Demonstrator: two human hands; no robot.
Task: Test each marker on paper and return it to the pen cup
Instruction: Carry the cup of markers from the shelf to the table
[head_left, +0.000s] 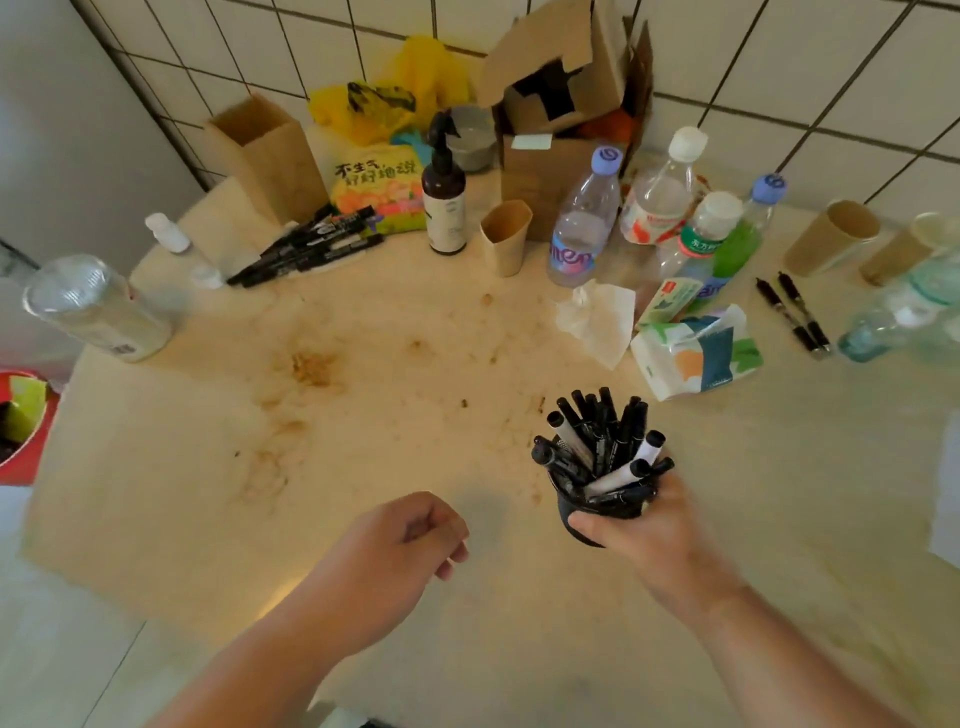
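My right hand (652, 525) grips a black pen cup (587, 512) from below and holds it over the table's near middle. Several black and white markers (605, 447) stand bunched in the cup, caps up. My left hand (402, 540) hovers to the cup's left with its fingers loosely curled and nothing in it. A second pile of black markers (311, 244) lies flat at the table's back left. A white sheet of paper (945, 499) shows at the right edge of the view.
The stained beige table (363, 415) carries water bottles (584, 223), a brown spray bottle (444, 197), a tissue pack (696, 353), two black pens (795, 312), paper cups (506, 236) and cardboard boxes (561, 88) along the back. A clear jar (93, 306) lies at the left edge.
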